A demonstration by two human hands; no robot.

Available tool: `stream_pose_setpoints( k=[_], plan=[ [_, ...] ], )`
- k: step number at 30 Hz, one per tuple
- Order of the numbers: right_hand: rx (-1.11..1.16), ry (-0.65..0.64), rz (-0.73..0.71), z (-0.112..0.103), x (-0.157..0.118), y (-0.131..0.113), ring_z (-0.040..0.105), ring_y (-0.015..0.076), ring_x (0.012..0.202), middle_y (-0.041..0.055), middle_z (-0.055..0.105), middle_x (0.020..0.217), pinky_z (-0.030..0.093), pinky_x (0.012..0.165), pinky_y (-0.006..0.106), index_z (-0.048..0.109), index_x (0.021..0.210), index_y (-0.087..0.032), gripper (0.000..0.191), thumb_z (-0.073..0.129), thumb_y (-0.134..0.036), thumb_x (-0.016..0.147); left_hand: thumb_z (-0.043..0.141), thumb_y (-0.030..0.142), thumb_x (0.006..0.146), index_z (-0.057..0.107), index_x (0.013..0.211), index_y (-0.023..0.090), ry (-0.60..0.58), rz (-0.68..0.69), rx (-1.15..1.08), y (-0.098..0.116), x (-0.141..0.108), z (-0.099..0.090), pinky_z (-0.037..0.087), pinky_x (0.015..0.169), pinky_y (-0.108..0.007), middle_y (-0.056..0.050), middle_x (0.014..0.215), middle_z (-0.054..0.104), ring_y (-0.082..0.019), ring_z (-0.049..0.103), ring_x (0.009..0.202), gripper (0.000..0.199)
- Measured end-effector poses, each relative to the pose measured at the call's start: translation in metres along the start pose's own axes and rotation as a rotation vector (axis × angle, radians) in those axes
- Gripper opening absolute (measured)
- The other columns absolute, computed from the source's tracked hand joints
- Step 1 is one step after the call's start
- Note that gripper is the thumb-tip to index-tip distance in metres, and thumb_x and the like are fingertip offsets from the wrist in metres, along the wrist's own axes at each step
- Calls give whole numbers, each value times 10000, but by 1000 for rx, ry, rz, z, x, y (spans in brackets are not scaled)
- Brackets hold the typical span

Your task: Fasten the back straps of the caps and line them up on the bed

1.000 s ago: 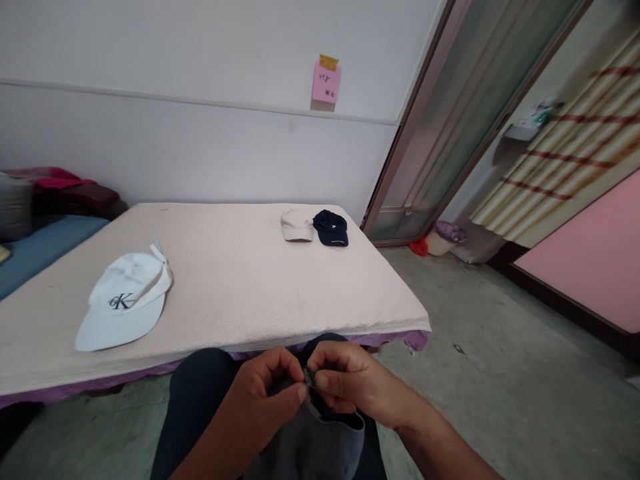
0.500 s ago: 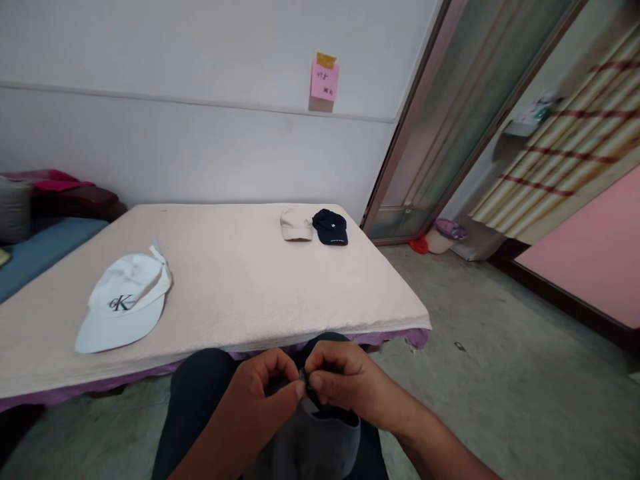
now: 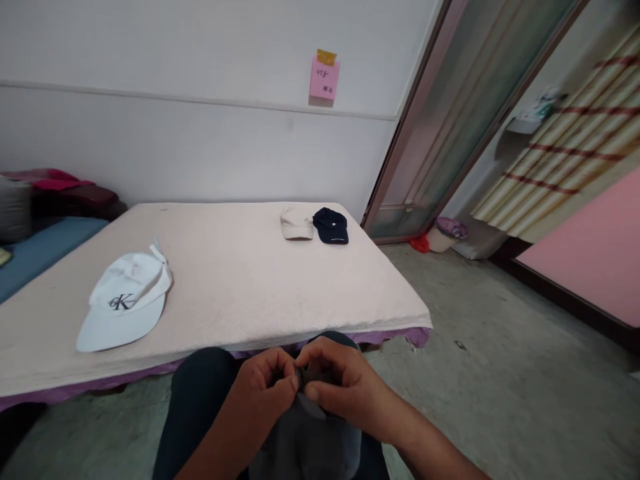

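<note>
Head view: left hand point(image 3: 265, 387) and right hand point(image 3: 353, 387) met over the lap, fingertips close together, both pinched on the upper edge of a grey cap point(image 3: 313, 440); exact grip hidden. Grey cap sat between the legs point(image 3: 197, 397), just off the desk point(image 3: 240, 280). White cap point(image 3: 125, 290) lay at desk's near left, brim toward the near edge. Beige cap point(image 3: 296, 224) and navy cap point(image 3: 331, 225) side by side, far right.
</note>
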State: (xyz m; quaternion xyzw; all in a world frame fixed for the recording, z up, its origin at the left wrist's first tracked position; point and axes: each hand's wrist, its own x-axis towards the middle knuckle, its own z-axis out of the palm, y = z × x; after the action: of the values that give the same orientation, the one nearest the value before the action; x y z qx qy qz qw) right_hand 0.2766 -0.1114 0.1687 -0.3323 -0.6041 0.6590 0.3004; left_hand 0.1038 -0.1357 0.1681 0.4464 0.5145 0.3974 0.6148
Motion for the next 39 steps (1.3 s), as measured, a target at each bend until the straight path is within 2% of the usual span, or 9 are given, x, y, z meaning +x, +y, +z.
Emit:
stream_pose_setpoints(
  k=[4, 11, 15, 18, 26, 29, 31, 34, 39],
  plan=[
    [1, 23, -25, 3, -1, 1, 423, 101, 655, -16, 540, 778, 329, 577, 230, 582, 935, -192, 204, 674, -234, 758, 577, 244, 687, 466, 598, 193, 2, -20, -25, 0, 0, 2, 221, 489, -232, 65, 545, 397, -91, 288, 509, 151],
    [-178, 65, -50, 3, -2, 4, 382, 89, 628, -50, 490, 725, 299, 546, 220, 549, 894, -196, 191, 615, -136, 725, 619, 265, 640, 468, 579, 191, -24, -46, -156, -4, -1, 2, 243, 490, -231, 52, 584, 415, -89, 293, 505, 179],
    [-229, 69, -49, 2, -3, 2, 385, 85, 615, -55, 484, 717, 309, 547, 218, 543, 887, -199, 177, 595, -129, 733, 595, 284, 674, 449, 616, 197, -91, -84, -274, -6, -2, 2, 229, 480, -235, 56, 575, 377, -94, 279, 511, 179],
    [-333, 92, -80, 4, -5, -6, 429, 90, 649, -50, 535, 753, 324, 577, 218, 563, 908, -203, 215, 586, -92, 725, 586, 252, 683, 445, 625, 197, -73, -97, -284, -4, -4, 3, 244, 487, -235, 46, 593, 415, -97, 311, 522, 162],
    [-518, 204, -196, 10, -5, -10, 459, 86, 656, -47, 533, 736, 313, 577, 216, 547, 759, -184, 178, 564, -24, 681, 596, 170, 684, 461, 581, 188, -43, 60, -118, 5, -3, 10, 378, 656, -270, -11, 756, 541, -158, 469, 731, 171],
    [-382, 173, -180, 7, -1, -4, 453, 85, 666, -46, 532, 729, 315, 585, 211, 567, 739, -179, 179, 583, -13, 672, 617, 194, 702, 465, 575, 188, -53, 93, -130, 2, -2, 8, 377, 663, -271, -12, 761, 546, -163, 478, 742, 198],
    [-158, 107, -124, 3, 1, -1, 442, 82, 650, -40, 533, 724, 318, 577, 209, 584, 743, -171, 140, 624, -48, 689, 630, 221, 728, 492, 599, 183, -80, 100, -171, -2, 0, 4, 374, 656, -264, -10, 776, 554, -157, 482, 739, 192],
    [187, 45, -43, -1, 4, 2, 423, 69, 584, -41, 529, 684, 313, 539, 202, 594, 764, -159, 140, 716, -151, 697, 680, 255, 725, 568, 719, 184, -125, 22, -221, -8, 1, -3, 374, 642, -254, -1, 793, 578, -143, 495, 716, 132],
    [322, 82, -25, -3, 6, 6, 459, 70, 593, -30, 554, 703, 332, 531, 195, 615, 775, -158, 218, 796, -202, 662, 724, 256, 702, 629, 771, 166, -159, -60, -179, -10, 2, -7, 312, 565, -216, 28, 671, 553, -98, 441, 607, 148]
  ],
)
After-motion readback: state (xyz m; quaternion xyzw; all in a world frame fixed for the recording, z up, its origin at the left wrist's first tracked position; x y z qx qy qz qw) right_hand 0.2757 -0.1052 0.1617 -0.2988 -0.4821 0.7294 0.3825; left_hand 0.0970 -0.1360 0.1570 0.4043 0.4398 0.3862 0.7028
